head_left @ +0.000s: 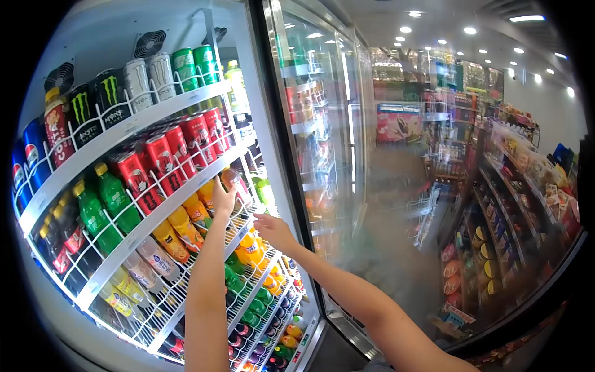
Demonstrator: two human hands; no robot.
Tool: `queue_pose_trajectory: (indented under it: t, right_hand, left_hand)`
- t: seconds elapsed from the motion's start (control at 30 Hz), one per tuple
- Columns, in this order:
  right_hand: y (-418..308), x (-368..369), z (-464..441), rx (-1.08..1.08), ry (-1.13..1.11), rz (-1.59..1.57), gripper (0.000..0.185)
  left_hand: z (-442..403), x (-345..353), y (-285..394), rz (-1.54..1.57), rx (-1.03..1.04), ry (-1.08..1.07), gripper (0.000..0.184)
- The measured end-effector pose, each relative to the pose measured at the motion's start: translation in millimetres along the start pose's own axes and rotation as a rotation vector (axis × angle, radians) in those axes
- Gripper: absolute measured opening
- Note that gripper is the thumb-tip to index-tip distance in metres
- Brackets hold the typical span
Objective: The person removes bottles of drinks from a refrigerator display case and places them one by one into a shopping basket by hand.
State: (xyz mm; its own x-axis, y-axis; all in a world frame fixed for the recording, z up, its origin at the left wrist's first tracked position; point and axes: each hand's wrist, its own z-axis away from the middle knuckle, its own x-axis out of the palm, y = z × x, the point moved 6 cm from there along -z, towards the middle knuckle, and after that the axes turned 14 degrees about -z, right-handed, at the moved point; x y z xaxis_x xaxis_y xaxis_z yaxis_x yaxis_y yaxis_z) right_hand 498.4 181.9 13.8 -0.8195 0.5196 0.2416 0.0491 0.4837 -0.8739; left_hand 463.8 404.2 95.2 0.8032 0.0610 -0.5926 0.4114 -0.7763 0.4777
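Note:
Inside an open drinks cooler, my left hand (223, 197) reaches to the third shelf and is closed round the lower part of a bottle (230, 178) with a pinkish label. Orange juice bottles (197, 211) stand just left of it. My right hand (273, 228) is a little lower and to the right, near the shelf's wire front, with its fingers apart and nothing in them. Red cans (162, 162) fill the shelf above. Below my hands lie orange soda bottles (250, 249) on a lower rack.
Energy drink cans (111, 93) line the top shelf. Green bottles (93, 209) stand at the left. The glass door (384, 248) is swung open on the right. Snack shelves (496, 204) are beyond it, with a pink chest freezer (399, 123) farther back.

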Motion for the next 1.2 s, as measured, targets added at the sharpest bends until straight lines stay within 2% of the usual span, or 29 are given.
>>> queue_pose_trajectory:
  t: [0.07,0.13,0.2,0.23,0.27,0.37,0.4,0.53,0.6,0.67,0.77,0.87,0.9,1.0,1.03,1.07,1.13,1.2]
  right_hand:
    - [2.0,-8.9,-7.2,-0.024,-0.054,-0.005,0.042]
    - [4.1,-18.7,-10.9,0.034,-0.075,0.101,0.043]
    - [2.5,-22.5,-9.7,0.075,-0.089,0.002,0.042]
    - [-6.1,-24.1,-7.4,0.081,-0.071,0.055,0.041]
    - [-12.9,-24.1,-5.4,0.097,-0.059,0.04,0.04]
    - [-15.1,-26.8,-11.5,0.079,-0.065,0.149,0.04]
    - [-11.4,-27.1,-12.7,0.06,-0.075,0.156,0.04]
    - [-1.6,-19.0,-16.6,0.0,-0.085,0.186,0.042]
    - [-11.5,-15.8,-19.9,-0.018,-0.104,0.196,0.044]
    - [-23.1,-18.0,-17.1,-0.069,-0.005,0.227,0.046]
    - [-33.9,-22.7,-16.1,-0.067,0.025,0.228,0.051]
    - [-46.1,-28.2,-7.7,-0.127,0.081,0.262,0.057]
    - [-50.9,-30.1,-4.1,-0.158,0.086,0.289,0.062]
    - [-57.5,-39.7,9.0,-0.229,0.069,0.254,0.07]
    - [-54.9,-43.2,11.4,-0.265,0.035,0.32,0.072]
    - [-49.2,-46.8,19.8,-0.25,0.025,0.329,0.072]
    - [-56.2,-37.6,37.1,-0.163,-0.134,0.141,0.072]
    - [-53.2,-32.9,54.5,-0.076,-0.172,0.11,0.07]
  left_hand:
    - [-19.7,24.7,-16.0,0.028,0.057,0.035,0.079]
    - [-48.1,60.1,-46.5,0.205,0.088,0.02,0.074]
    - [-53.5,72.1,-55.8,0.36,0.043,-0.063,0.069]
    - [-51.3,72.4,-54.3,0.436,-0.003,-0.121,0.066]
    - [-42.6,56.2,-39.3,0.381,-0.038,-0.115,0.07]
    - [-11.2,11.3,15.2,0.274,0.031,-0.161,0.059]
    - [-2.8,9.5,25.0,0.339,0.11,-0.181,0.057]
    - [22.4,5.2,50.5,0.168,0.379,0.018,0.058]
    - [31.5,-12.5,72.5,0.131,0.426,0.001,0.056]
    - [35.5,-17.1,79.1,0.046,0.449,0.054,0.056]
    - [46.0,-41.0,112.5,-0.026,0.471,0.048,0.06]
    - [66.8,-68.4,142.2,0.056,0.52,0.126,0.062]
    - [73.9,-73.9,142.5,0.073,0.509,0.144,0.067]
    - [89.4,-74.7,132.4,0.39,0.313,0.008,0.071]
    - [99.7,-81.0,134.1,0.542,0.144,-0.109,0.07]
    - [107.5,-82.9,129.5,0.549,0.125,-0.108,0.07]
    - [119.0,-85.1,120.8,0.701,0.093,-0.177,0.07]
    - [136.2,-79.3,103.4,0.805,0.014,-0.16,0.069]
